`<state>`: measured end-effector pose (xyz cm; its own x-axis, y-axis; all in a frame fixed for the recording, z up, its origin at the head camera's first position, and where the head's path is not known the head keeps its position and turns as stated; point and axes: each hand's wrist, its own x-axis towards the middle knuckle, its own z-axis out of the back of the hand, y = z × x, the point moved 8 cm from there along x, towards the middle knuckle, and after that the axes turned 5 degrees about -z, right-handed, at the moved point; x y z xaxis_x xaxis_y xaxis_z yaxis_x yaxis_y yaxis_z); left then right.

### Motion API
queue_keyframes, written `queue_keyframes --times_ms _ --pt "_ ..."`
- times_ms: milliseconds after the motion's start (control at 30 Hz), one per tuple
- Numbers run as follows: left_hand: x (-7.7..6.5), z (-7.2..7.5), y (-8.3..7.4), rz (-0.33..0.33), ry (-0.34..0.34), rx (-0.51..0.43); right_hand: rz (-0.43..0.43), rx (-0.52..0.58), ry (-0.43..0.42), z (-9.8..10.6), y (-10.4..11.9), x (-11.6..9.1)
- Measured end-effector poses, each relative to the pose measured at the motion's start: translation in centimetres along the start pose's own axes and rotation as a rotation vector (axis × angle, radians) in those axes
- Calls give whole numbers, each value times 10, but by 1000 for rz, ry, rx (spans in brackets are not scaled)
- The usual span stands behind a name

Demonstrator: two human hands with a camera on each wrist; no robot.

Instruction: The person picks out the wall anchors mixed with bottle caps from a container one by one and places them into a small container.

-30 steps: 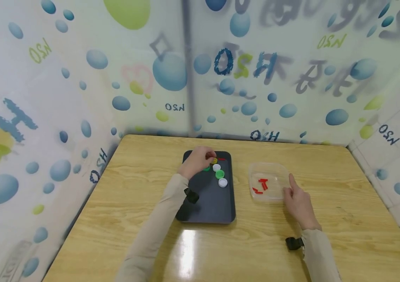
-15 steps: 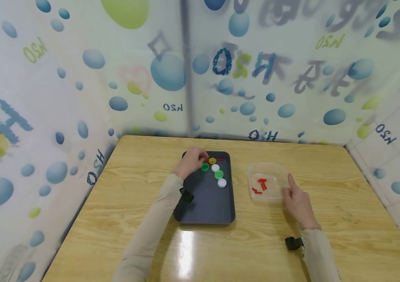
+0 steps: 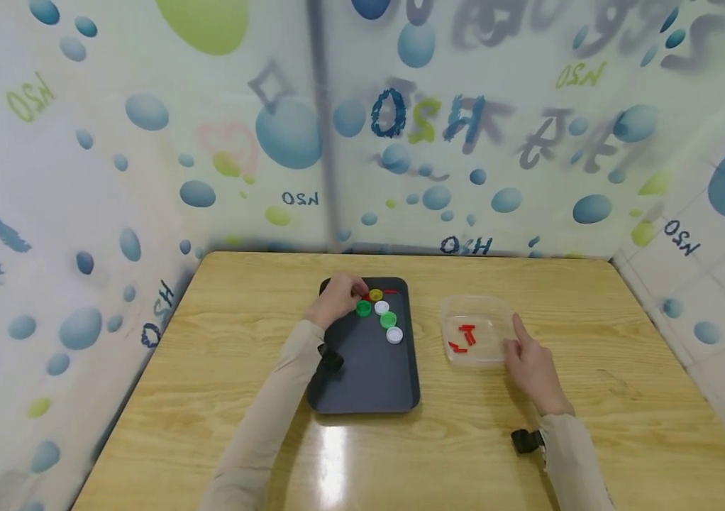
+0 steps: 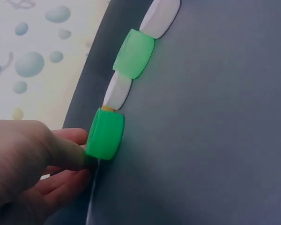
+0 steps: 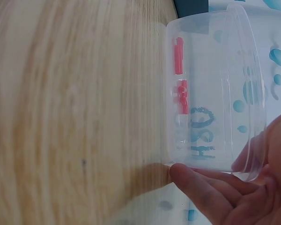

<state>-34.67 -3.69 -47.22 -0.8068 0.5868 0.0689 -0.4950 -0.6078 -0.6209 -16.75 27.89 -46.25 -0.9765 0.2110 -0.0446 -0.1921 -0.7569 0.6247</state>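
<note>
On the dark tray, my left hand pinches a small red stick beside a yellow bottle cap. In the left wrist view, its fingertips are right behind a dark green cap, and the stick is hidden. A white cap, a light green cap and another white cap run in a line from the yellow one. My right hand grips the side of a clear plastic container, thumb at its rim and fingers against its outer wall. Several short red sticks lie inside.
Another red stick lies at the tray's far end, right of the yellow cap. Tray and container stand side by side on a wooden table. A patterned wall covering rises behind the table's far edge.
My left hand has moved slightly left from over the yellow cap, uncovering it, the dark green cap and the red stick at its fingertips. The right hand stays on the container. The head view has shifted slightly.
</note>
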Motion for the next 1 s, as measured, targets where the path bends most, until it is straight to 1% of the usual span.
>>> queue_keyframes --times_ms 133,333,500,667,867,1000 --pt "1 -3 2 3 14 -13 8 9 -1 0 0 -1" --pt "2 -6 6 29 23 -22 20 14 -9 0 0 -1" --pt "1 -5 7 34 20 -9 29 6 -23 -1 -1 1" --pt "2 -3 5 44 15 8 13 2 -22 0 -2 2" --pt "2 -2 2 32 1 40 11 6 -17 -1 -2 2" --pt "1 -3 3 50 2 51 16 3 -19 -2 -2 2"
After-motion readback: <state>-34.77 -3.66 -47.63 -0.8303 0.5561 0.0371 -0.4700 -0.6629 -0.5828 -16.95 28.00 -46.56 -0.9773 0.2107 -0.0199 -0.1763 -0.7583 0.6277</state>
